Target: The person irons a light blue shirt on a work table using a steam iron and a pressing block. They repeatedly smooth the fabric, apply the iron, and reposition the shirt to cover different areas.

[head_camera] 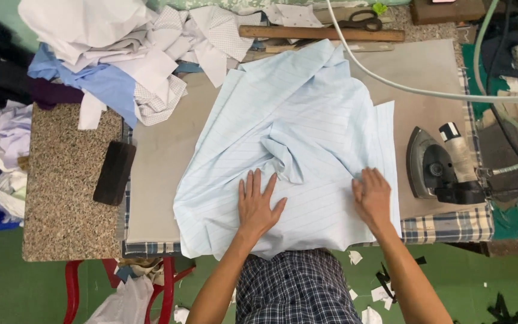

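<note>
Checked shirt front (298, 288) of the person is sitting lowest in view, pressed up against the near edge of the ironing board (157, 180). Just beyond it, both hands are lying flat on a pale blue striped cloth (307, 138): left hand (258, 204) is spread open, palm down, fingers fanned, gripping nothing; right hand (372, 197) is likewise pressing flat near the cloth's right edge, fingers loosely curled over the fabric, not pinching it as far as I can tell. Cloth is lying across the middle of the padded board, near edge hanging slightly over the front, with a bunched fold rising between the two hands. Judgement: smoothing stage is in hand, with the cloth being flattened by palm; the bunched fold is not yet worked out, so the next move is probably calling for drawing that fold outward and holding the fabric taut. An iron (436, 171) is resting on the board just right of the cloth, apart from the right hand, its hose (427, 91) crossing overhead. Farther back, a heap of white and blue garments (121, 54), a wooden ruler (322, 33) and scissors (361, 21) are lying. A dark block (114, 173) is sitting on the speckled stone table (61, 198) to the left. Green floor (7, 282) below is showing paper scraps.
</note>
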